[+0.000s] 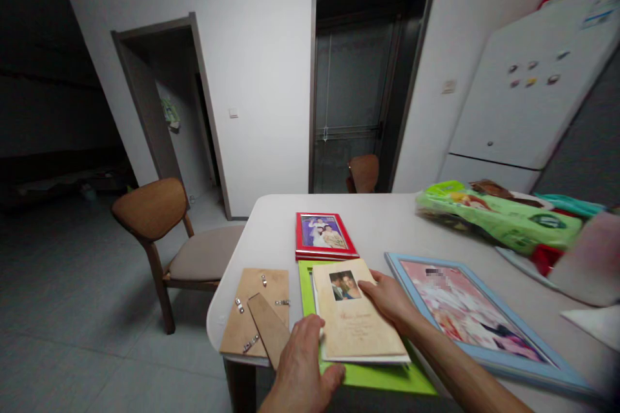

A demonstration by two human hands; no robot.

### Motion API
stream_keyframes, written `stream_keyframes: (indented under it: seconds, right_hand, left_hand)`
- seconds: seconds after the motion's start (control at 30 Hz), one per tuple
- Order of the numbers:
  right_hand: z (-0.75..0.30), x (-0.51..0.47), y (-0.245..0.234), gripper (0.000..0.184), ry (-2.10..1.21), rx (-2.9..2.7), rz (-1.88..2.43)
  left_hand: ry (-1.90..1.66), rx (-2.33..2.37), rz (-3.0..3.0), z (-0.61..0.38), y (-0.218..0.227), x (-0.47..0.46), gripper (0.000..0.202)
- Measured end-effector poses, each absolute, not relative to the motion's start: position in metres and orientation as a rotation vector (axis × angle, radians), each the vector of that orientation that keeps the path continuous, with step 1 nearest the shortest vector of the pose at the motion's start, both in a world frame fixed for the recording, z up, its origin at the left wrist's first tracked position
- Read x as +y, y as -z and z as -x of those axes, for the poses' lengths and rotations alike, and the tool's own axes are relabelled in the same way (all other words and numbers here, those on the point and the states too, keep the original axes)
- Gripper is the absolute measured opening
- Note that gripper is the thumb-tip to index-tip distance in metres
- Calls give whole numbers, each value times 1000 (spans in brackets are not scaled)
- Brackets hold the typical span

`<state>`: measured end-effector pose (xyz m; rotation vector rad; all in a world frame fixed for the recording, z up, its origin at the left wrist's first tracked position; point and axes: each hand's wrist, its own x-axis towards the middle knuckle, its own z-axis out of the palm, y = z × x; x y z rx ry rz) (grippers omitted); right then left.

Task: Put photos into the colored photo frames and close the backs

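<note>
A cream printed card [356, 329] with a small photo of two people lies atop white-edged sheets, over a lime-green picture frame [382, 379]. My right hand [387, 300] grips the card at its upper right edge. My left hand [307, 358] is at the frame's lower left corner, thumb spread from the fingers, fingertips beside the card's left edge. What its palm covers is hidden. Left of the frame is a wooden backing board [232, 322] with metal clips and a stand leg [268, 326], partly behind my left hand.
Red photo frames [298, 239] lie stacked beyond the green one. At right lies a light-blue framed photo [477, 310]. A green plastic package [504, 216] is at the table's [382, 219] back right. A wooden chair [155, 213] stands left; a white refrigerator [523, 110] stands at right.
</note>
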<state>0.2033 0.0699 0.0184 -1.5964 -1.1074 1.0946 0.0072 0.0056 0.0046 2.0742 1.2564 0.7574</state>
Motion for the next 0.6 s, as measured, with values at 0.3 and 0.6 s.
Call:
stream_keyframes:
  seconds: [0.3,0.6]
  right_hand:
    - [-202,74,-16,33,-586,-1609,1818]
    - [-199,62,-6,40,44,-1799,2175]
  left_hand:
    - [-545,1310,-2222,-9,-11,5,65]
    - [-462,1358,-2335,-16,-1,4,72]
